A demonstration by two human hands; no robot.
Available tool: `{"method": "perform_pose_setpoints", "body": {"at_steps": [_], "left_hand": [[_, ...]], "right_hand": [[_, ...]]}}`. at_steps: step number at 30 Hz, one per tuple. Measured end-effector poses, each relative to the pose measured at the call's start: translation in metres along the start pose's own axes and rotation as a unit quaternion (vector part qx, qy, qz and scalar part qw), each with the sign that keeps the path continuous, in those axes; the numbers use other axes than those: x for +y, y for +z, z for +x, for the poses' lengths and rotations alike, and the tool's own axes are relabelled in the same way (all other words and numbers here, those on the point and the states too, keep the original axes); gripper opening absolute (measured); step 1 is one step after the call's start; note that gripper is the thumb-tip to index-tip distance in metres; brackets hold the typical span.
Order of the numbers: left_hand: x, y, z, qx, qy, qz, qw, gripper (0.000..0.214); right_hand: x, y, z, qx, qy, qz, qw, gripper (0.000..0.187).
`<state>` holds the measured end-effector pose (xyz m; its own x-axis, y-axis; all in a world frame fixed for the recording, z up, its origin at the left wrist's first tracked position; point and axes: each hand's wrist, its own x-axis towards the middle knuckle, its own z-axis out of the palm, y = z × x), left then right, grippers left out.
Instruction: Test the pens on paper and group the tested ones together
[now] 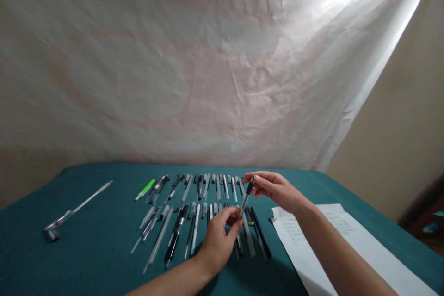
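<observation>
A pen (pixel 247 195) with a clear barrel and a dark grip is held slantwise above the table between both hands. My left hand (pixel 222 236) pinches its lower end between thumb and fingers. At the upper, dark end, the fingers of my right hand (pixel 274 187) are closed around the tip. Below and behind the hands lie two rows of pens, caps and pen parts; a far-row pen (pixel 225 188) and a black pen (pixel 261 233) are close by. My left hand hides some of the near row.
Sheets of paper with handwriting (pixel 333 236) lie on the right of the green tablecloth (pixel 93 249). A green highlighter (pixel 144 189) ends the far row on the left. Farther left is a long thin item with a crumpled clear wrapper (pixel 57 224). A pale sheet (pixel 166 78) hangs behind.
</observation>
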<state>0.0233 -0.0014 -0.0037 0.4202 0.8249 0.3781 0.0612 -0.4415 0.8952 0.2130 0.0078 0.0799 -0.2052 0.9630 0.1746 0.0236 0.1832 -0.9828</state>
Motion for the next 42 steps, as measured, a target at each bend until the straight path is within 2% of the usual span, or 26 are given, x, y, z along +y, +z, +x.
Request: {"method": "perform_pose_setpoints", "body": {"at_steps": [7, 12, 20, 26, 28, 31, 34, 37, 42], "left_hand": [[0.001, 0.000, 0.000, -0.005, -0.008, -0.007, 1.000, 0.018], [0.001, 0.001, -0.001, 0.001, -0.008, -0.009, 1.000, 0.018], [0.001, 0.002, -0.001, 0.003, -0.020, -0.007, 1.000, 0.015], [0.003, 0.001, 0.000, -0.003, -0.026, -0.019, 0.999, 0.016], [0.001, 0.001, 0.001, 0.001, -0.025, -0.020, 0.999, 0.017], [-0.004, 0.000, 0.002, 0.009, -0.026, -0.015, 0.999, 0.020], [-0.008, 0.000, 0.003, 0.015, -0.031, -0.012, 0.999, 0.021], [-0.007, 0.002, 0.003, 0.013, -0.021, -0.002, 1.000, 0.022], [0.005, 0.004, -0.001, -0.046, 0.022, 0.026, 0.998, 0.026]], "right_hand": [[0.002, 0.000, 0.001, 0.046, -0.019, -0.033, 0.998, 0.026], [0.000, -0.002, 0.000, 0.017, 0.000, -0.016, 1.000, 0.035], [-0.005, 0.002, -0.001, 0.039, -0.040, -0.092, 0.994, 0.031], [0.000, 0.005, 0.002, 0.087, -0.048, -0.157, 0.983, 0.034], [0.002, 0.004, 0.003, 0.129, -0.064, -0.214, 0.966, 0.032], [0.001, 0.007, -0.002, 0.169, -0.120, -0.345, 0.916, 0.025], [-0.002, 0.013, -0.008, 0.094, -0.156, -0.480, 0.858, 0.029], [0.002, 0.017, -0.012, 0.029, -0.154, -0.562, 0.812, 0.034], [0.014, -0.003, -0.022, 0.054, -0.116, -0.616, 0.778, 0.025]]}}
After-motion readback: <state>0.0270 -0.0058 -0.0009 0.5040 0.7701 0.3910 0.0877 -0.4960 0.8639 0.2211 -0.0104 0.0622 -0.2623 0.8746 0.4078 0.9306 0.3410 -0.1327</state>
